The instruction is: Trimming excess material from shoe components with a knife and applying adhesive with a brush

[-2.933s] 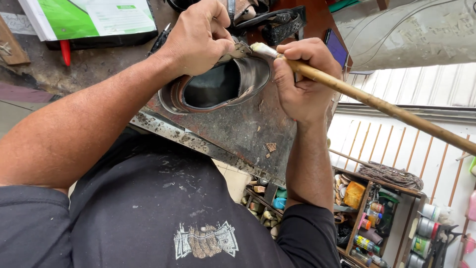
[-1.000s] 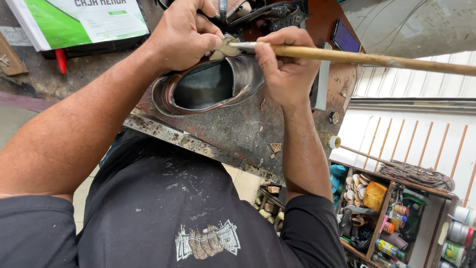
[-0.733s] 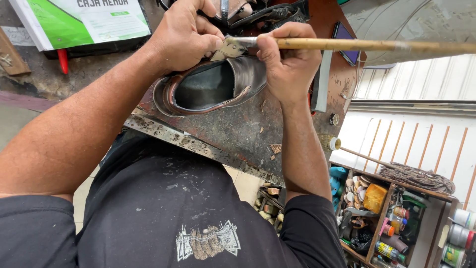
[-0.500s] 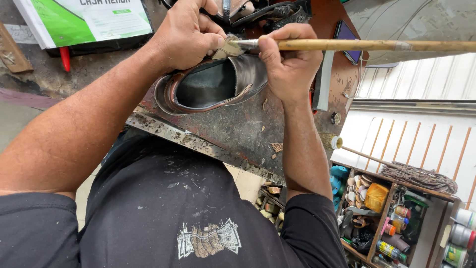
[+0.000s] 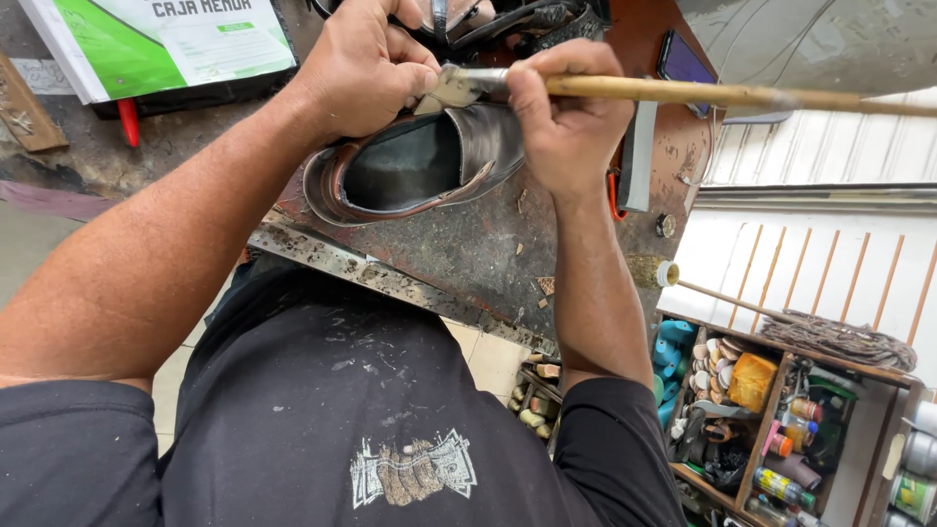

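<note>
workbench [image 5: 468, 244]: shoe [image 5: 420, 161] under left hand [image 5: 366, 68]

At the top left of my view a flat green-and-white printed cardboard box [image 5: 166, 39] lies tilted on the workbench. At the top right, a dark rectangular phone with a bluish screen [image 5: 680, 60] rests on the reddish surface. Lower right, I see small labelled bottles and tins [image 5: 786, 468] standing in wooden compartments.

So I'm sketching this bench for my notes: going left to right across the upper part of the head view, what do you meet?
Green and white box → left hand → right hand → long wooden brush handle.
</note>
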